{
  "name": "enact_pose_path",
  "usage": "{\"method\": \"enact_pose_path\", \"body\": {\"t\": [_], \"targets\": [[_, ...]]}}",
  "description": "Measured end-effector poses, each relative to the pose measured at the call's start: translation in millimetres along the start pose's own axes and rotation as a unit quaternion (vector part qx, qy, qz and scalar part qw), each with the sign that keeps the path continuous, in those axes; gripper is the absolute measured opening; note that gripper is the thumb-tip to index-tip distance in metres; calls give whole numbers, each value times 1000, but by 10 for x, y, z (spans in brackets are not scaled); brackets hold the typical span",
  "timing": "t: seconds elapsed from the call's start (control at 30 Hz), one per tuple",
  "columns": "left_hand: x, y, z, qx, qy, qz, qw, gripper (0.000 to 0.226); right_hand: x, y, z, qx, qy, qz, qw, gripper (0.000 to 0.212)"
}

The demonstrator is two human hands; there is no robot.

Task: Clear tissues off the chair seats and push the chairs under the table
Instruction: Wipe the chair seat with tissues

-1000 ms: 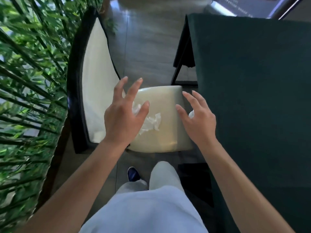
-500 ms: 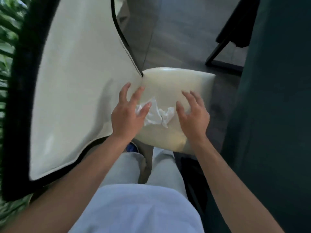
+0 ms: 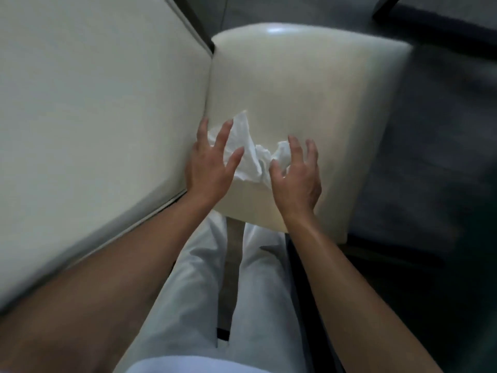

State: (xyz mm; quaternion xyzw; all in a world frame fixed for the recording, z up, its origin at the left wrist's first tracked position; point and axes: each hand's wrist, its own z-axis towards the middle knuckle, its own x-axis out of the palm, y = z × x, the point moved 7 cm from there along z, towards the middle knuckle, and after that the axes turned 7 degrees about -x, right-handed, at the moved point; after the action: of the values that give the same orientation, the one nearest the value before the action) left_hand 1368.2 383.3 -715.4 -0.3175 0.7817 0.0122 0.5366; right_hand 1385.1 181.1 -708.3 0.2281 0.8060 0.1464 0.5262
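Cream chair seat (image 3: pixel 295 84), crumpled tissue (image 3: pixel 248 157), both hands.

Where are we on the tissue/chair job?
Done: nothing visibly. In hand: both hands, left hand and right hand, reach onto the crumpled tissue lying on the chair seat, fingers spread, not yet gripping. Left: lift the tissue, push the chair under the table.

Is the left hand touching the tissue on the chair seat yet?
Touching. The head view shows the left hand lying over the crumpled tissue on the chair seat, its spread fingers overlapping the tissue's left part with no gap showing.
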Motion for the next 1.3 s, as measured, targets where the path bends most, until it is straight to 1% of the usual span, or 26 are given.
{"method": "enact_pose_path", "body": {"t": [0.13,0.27,0.37,0.43,0.5,0.6,0.67,0.73,0.83,0.9,0.97,1.07,1.13,1.17,1.23,1.3], "targets": [[246,147,75,10,9,2,1000,65,321,-73,-11,-33,14,-20,999,66],[601,105,32,10,57,26,998,69,566,-100,4,-53,37,-87,994,70],[717,79,112,12,56,46,997,63,601,-130,30,-66,41,-101,992,70],[657,94,207,-7,48,41,998,53,588,-157,56,-67,48,-92,992,68],[606,104,268,-30,60,36,997,44,544,-160,111,-63,38,-77,994,59],[598,43,262,-41,88,21,995,33,421,-157,290,-37,8,-49,998,34],[577,-17,214,-40,94,-3,995,20,356,-159,415,-23,27,-42,998,21],[522,-66,168,-38,96,-18,995,11,303,-168,482,-17,60,-53,997,17],[375,-85,118,-61,87,-45,993,14,163,-157,482,-8,74,-55,996,22],[280,-73,75,-72,88,-62,992,27,40,-127,447,-2,67,-40,997,28],[173,-95,32,-61,91,-81,991,39,-82,-76,398,1,66,-20,998,29],[-9,-189,-6,-55,87,-82,991,31,-292,25,328,3,61,-6,998,20],[-148,-295,-37,-64,90,-61,992,32,-479,78,274,17,49,-8,999,16],[-208,-353,-59,-67,89,-56,992,31,-571,99,247,25,48,-9,999,18],[-348,-474,-119,-72,79,-57,993,24,-770,156,188,31,51,-6,998,30],[-570,-601,-214,-75,39,-67,994,11,-974,260,133,14,50,-3,999,43]]}}
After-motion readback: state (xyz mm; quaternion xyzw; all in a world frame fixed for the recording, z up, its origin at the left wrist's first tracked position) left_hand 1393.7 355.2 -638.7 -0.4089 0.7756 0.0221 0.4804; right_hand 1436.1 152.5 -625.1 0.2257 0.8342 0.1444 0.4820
